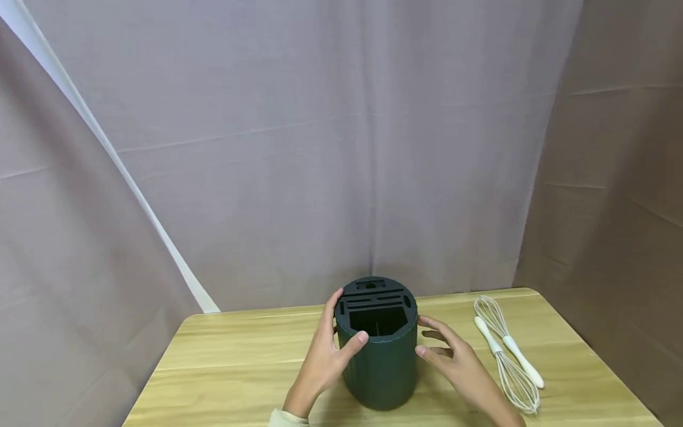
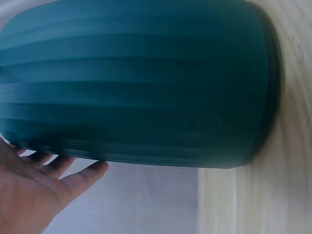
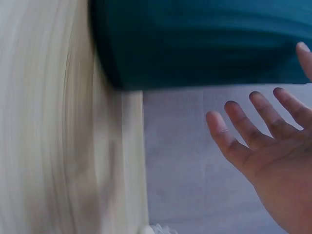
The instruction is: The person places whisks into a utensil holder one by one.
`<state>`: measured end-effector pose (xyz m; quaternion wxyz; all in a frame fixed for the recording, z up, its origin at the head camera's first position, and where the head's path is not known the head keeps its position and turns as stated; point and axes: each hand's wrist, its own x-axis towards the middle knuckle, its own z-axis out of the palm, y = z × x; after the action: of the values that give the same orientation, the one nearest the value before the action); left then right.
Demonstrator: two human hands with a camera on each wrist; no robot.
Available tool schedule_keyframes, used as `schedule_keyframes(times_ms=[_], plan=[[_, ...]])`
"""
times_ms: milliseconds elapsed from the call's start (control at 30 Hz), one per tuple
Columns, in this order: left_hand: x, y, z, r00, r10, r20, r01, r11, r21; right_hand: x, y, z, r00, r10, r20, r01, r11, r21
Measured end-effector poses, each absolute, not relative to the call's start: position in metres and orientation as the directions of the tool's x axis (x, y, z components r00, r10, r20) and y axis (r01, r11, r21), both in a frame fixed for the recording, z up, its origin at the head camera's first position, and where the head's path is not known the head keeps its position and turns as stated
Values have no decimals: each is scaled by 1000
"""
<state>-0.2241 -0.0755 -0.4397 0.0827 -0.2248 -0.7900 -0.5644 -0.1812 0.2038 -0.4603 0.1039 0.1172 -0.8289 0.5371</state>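
A dark green cylindrical knife holder (image 1: 380, 373), with slots and a larger opening in its black top, stands upright on the wooden table. My left hand (image 1: 326, 360) grips its upper left side, thumb at the front rim and fingers along the far side. Ribbed wall fills much of the left wrist view, where the left fingers (image 2: 80, 178) touch the holder's edge. On the other side, my right hand (image 1: 456, 360) is close to the wall, thumb and fingers spread. The right wrist view shows a gap between most right fingers (image 3: 263, 108) and the holder.
Two white-handled whisks lie side by side at the table's right: one whisk (image 1: 511, 347) farther right, the other whisk (image 1: 496, 350) nearer the holder. Grey curtains (image 1: 267, 178) hang behind and beside the wooden table (image 1: 235, 362).
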Motion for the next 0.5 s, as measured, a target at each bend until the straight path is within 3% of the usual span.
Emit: schedule_keyframes(times_ms=[233,500], plan=[[-220,-73,-438,-900,234,369,429,312,848,-182,255,-451,-915,-108,389,-368,616,-696],[-218,-67,-439,-897,186,402,442,305,844,-203,311,-448,-878,-211,429,-433,733,-524]])
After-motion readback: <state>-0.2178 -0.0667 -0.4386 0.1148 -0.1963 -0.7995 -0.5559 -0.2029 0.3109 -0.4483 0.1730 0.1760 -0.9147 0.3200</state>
